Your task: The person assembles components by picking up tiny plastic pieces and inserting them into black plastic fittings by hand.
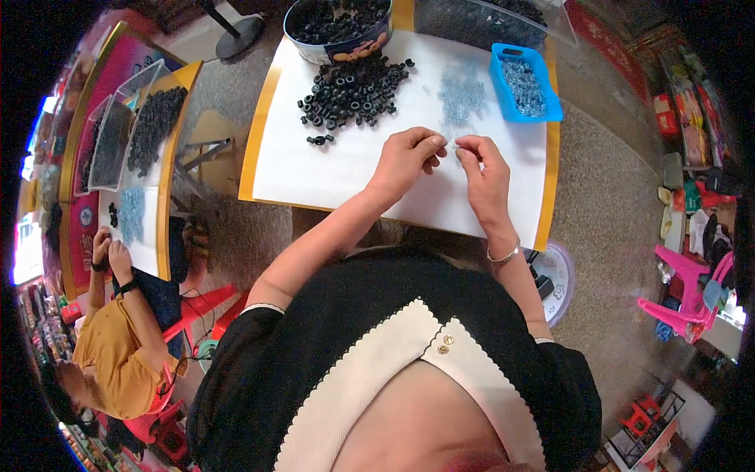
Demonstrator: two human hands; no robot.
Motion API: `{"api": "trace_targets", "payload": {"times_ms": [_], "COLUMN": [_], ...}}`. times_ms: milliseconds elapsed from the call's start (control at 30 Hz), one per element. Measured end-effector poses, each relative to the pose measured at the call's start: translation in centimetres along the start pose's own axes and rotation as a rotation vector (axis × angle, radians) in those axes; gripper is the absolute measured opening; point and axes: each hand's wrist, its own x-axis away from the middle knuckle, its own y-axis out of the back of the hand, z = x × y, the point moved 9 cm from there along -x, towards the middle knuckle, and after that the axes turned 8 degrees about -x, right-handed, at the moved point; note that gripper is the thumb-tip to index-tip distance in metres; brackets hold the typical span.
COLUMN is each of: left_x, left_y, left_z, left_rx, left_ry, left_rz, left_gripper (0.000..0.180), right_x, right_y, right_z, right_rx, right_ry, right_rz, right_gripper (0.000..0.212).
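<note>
My left hand [410, 160] is closed over the white tabletop [291, 169], its thumb and forefinger pressed together. Close beside it, my right hand [484, 171] is pinched too, with the fingertips of both hands almost meeting. Whatever they hold is too small to make out. Just beyond my fingers lies a loose spread of small clear bluish pieces [462, 93]. Farther left is a heap of small black ring-shaped parts [350, 98], with a few strays [320, 140] at its near side.
At the table's far side stand a round tin [354, 51] of black parts and a clear bin [480, 35]. A blue basket [507, 110] of clear pieces sits far right. Leftward, a co-worker [126, 354] handles similar parts at another table [161, 256]. Pink stool [684, 291] at right.
</note>
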Motion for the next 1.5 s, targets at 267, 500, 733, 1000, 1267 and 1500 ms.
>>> {"api": "trace_targets", "payload": {"times_ms": [267, 500, 733, 1000, 1267, 1500], "left_x": [-0.9, -1.6, -0.9, 0.7, 1.7, 1.6], "left_y": [2.7, 1.1, 1.9, 1.3, 0.5, -1.2], "left_z": [-2.7, -2.9, -2.8, -2.3, -1.8, -3.5], "left_rx": [-0.674, -0.830, -0.735, -0.631, -0.632, -0.516], "left_ry": [-0.428, -0.539, -0.609, -0.479, -0.468, -0.504], "left_rz": [-0.310, -0.274, -0.297, -0.270, -0.267, -0.191], "left_gripper": [0.012, 0.013, 0.016, 0.013, 0.011, 0.012], "right_x": [-0.5, -0.8, -0.3, 1.5, 0.9, 1.0], "right_y": [1.8, 0.6, 4.9, 5.8, 1.5, 2.2], "right_z": [-0.5, -1.0, -0.8, -0.7, -1.2, -0.6], "right_rx": [0.298, 0.543, 0.463, 0.539, 0.720, 0.336], "right_ry": [0.166, 0.230, 0.297, 0.188, 0.216, 0.060], "right_rz": [-0.016, 0.033, -0.088, -0.065, 0.057, -0.008], "right_gripper": [0.012, 0.013, 0.012, 0.009, 0.014, 0.011]}}
